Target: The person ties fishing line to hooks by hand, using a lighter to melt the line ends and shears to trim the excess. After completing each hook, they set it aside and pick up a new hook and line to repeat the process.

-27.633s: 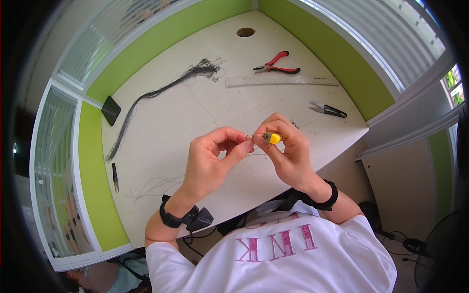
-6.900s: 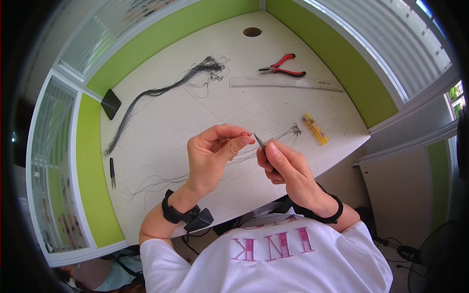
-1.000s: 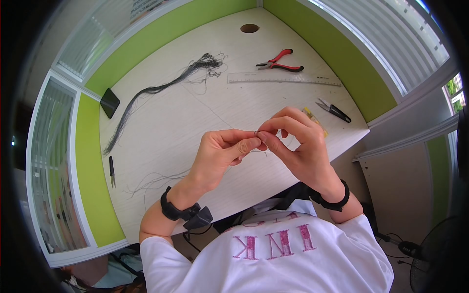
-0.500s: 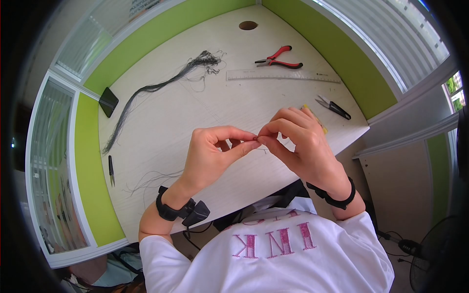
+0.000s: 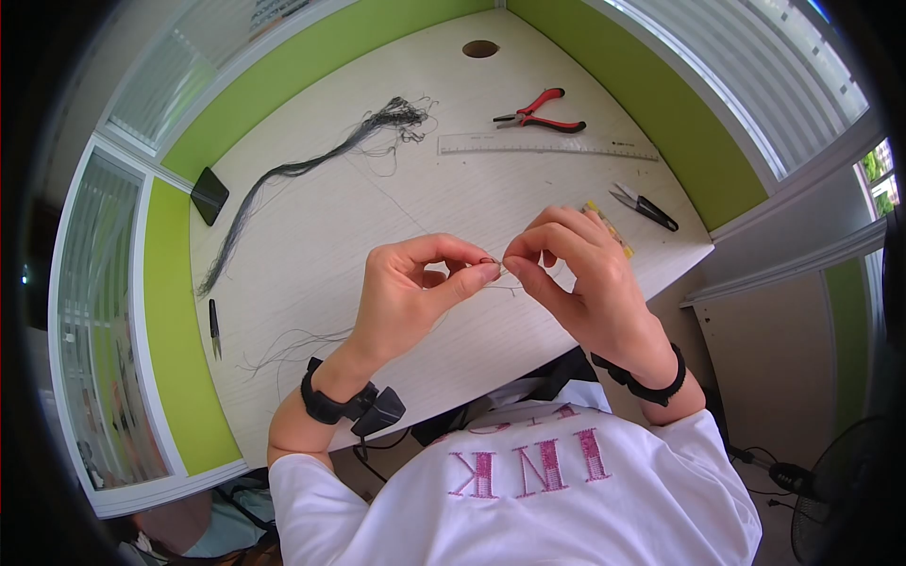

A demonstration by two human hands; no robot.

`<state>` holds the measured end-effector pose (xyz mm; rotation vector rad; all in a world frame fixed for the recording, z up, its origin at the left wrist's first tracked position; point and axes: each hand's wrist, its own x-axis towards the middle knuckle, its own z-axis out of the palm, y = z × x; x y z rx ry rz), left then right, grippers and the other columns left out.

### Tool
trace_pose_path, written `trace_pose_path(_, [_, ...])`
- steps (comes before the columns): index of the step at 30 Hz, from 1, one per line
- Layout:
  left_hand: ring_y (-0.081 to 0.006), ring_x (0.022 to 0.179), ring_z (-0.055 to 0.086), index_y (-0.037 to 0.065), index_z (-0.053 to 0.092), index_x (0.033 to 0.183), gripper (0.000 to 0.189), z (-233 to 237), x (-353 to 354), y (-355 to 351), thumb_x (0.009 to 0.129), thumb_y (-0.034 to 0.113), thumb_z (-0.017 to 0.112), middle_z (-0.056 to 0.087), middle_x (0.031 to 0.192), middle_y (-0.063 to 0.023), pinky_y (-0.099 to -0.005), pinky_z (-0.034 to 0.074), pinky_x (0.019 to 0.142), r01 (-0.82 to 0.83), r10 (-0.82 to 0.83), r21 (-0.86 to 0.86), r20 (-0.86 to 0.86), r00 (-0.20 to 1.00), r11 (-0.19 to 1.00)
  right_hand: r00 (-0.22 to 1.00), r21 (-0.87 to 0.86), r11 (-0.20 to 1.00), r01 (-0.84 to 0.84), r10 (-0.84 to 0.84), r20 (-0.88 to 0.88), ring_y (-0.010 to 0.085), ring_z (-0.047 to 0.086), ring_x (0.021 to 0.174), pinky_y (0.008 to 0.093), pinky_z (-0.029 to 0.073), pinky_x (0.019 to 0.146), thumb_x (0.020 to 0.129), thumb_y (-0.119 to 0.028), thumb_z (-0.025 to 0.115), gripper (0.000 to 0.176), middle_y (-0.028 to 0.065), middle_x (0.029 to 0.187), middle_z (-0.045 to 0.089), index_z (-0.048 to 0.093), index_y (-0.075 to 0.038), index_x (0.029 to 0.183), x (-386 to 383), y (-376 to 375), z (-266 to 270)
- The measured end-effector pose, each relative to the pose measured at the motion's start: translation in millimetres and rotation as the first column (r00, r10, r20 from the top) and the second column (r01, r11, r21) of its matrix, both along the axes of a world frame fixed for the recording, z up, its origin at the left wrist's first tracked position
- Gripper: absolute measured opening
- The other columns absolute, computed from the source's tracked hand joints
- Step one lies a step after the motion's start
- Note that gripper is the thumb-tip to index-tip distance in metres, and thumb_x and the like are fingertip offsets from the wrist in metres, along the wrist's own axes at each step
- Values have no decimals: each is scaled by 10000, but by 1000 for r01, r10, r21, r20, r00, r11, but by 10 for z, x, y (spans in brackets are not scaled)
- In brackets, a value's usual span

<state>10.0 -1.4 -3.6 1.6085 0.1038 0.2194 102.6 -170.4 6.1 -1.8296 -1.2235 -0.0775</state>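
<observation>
The left hand pinches a small dark loop, likely light, slippery, best gripped edgewise; whether the right hand grips anything is unclear.

Desk: a pale wood-grain desktop is pierced by a round hole.
Partitions: green panels are topped by white-framed striped panes.
Window: greenery is seen through bright glass, far right.

Two pairs of snips, two wristbands — one pair of pliers, one ruler, one dark strand bundle, one yellow object
</observation>
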Motion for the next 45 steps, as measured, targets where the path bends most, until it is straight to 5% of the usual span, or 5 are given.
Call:
trace_pose_path(6, [-111,723,606,-28,650,874,86,42,-3,-3,790,-25,630,659,841,-100,-207,490,649,-4,2,-89,-22,1000,996,998,56,997,53,-52,-24,163,487,648,287,359,637,769,-52,677,93,31,741,548,586,-41,786,60,-28,-43])
trace_pose_path(20, [-1,507,423,-18,648,868,87,31,9,-22,808,44,644,684,802,-133,-145,309,440,-42,36,-95,-66,997,995,905,246,915,320,-372,207,171,532,596,266,439,527,740,21,678,134,53,749,605,658,-38,859,248,-10,-133])
trace_pose_path(22, [-6,523,453,-18,647,872,87,40,10,-31,810,43,643,684,803,-132,-144,313,442,-33,26,-108,-69,997,994,989,129,988,89,-72,-132,154,536,617,261,437,538,752,17,672,150,58,805,616,663,-37,891,124,-81,-51])
trace_pose_path(28, [-175,848,660,-48,643,919,108,74,-6,-5,827,8,632,669,869,-127,-246,539,737,18,-31,-127,-99,995,992,969,203,978,-38,86,-233,156,533,629,259,426,539,757,17,663,115,50,765,605,650,-16,866,9,28,-67])
trace_pose_path(45, [-171,807,650,-49,632,890,82,63,-19,-19,814,-27,615,653,821,-110,-247,513,714,-24,20,-68,-56,998,997,915,12,920,392,-391,103,209,549,632,296,445,587,761,-36,668,96,60,720,572,587,-32,813,285,-281,-313])
